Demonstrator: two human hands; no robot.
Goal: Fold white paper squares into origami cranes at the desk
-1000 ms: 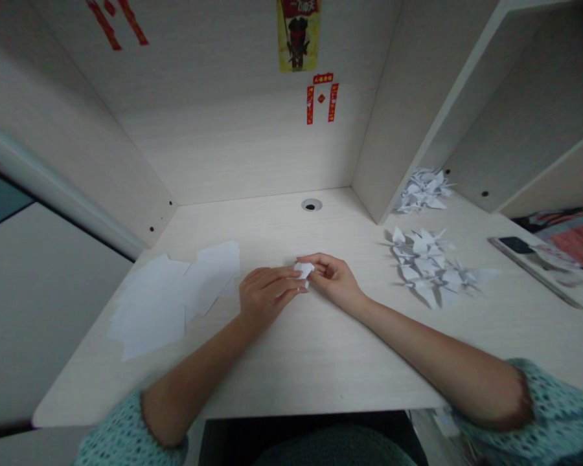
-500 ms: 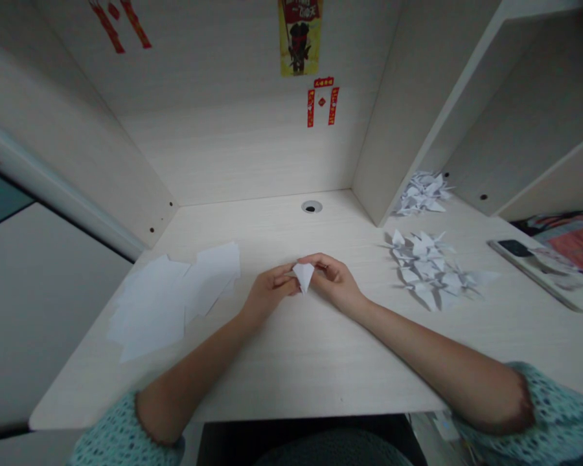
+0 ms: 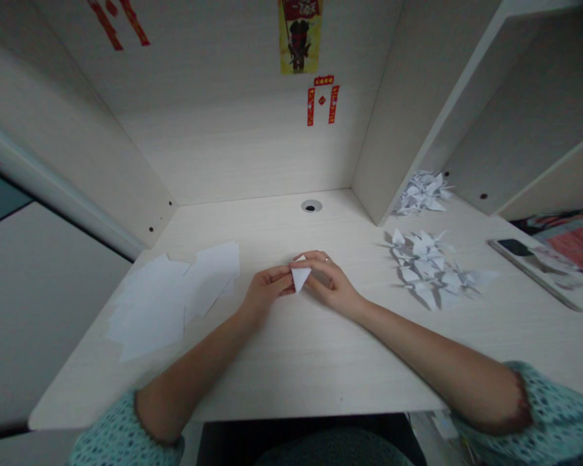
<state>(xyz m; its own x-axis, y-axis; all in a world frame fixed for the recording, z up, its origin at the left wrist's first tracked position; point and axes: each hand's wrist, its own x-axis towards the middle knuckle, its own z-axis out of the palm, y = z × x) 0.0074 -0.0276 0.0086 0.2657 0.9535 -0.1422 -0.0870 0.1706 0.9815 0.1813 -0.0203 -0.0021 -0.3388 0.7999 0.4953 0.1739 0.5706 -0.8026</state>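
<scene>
A small piece of folded white paper (image 3: 300,278) is held between my two hands above the middle of the desk, its narrow point turned toward me. My left hand (image 3: 271,286) pinches it from the left, thumb on the near side. From the right, my right hand (image 3: 331,279) grips it, with the index finger lying across its upper part and a ring on one finger. A bit of white paper shows beyond that finger. The fingers cover the rest of the folds.
Flat white paper sheets (image 3: 150,307) lie overlapping at left on the desk (image 3: 272,382). Folded paper cranes (image 3: 425,265) are heaped at right, with another heap (image 3: 423,192) behind by the shelf panel (image 3: 393,149). A phone (image 3: 544,272) lies far right, beside red cloth (image 3: 580,243).
My right index finger has come across the top of the folded paper. The paper's upper part is folded down, so a flat-topped triangle shows. The hands stay in nearly the same place.
</scene>
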